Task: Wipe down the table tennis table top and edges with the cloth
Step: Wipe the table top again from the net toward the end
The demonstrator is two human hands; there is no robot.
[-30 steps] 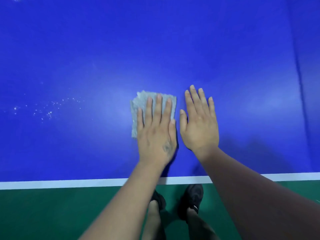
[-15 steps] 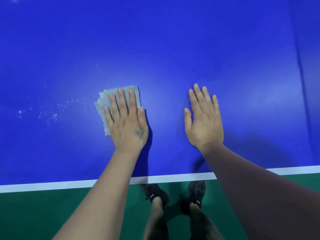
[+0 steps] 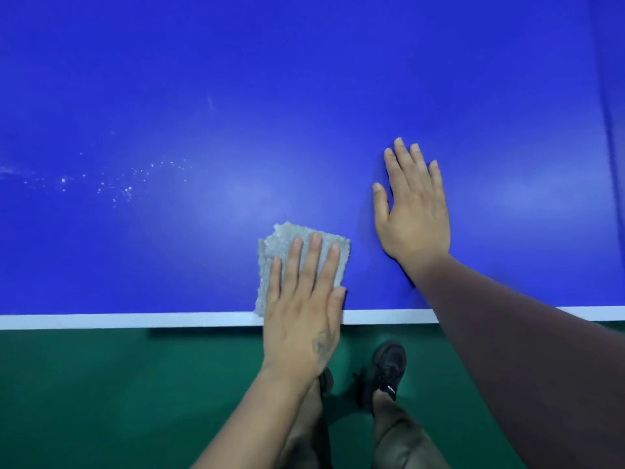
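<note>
The left hand (image 3: 302, 313) presses the cloth (image 3: 297, 255) flat near the counter's (image 3: 338, 79) white edge (image 3: 135, 320), the right hand (image 3: 414, 211) rests open, and white specks (image 3: 125, 184) at middle left seem not yet wiped.

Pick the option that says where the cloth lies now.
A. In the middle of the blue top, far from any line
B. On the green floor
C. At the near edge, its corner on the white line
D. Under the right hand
C: the left hand presses the grey cloth flat beside the white edge line, the cloth's lower corner overlapping it.
</note>
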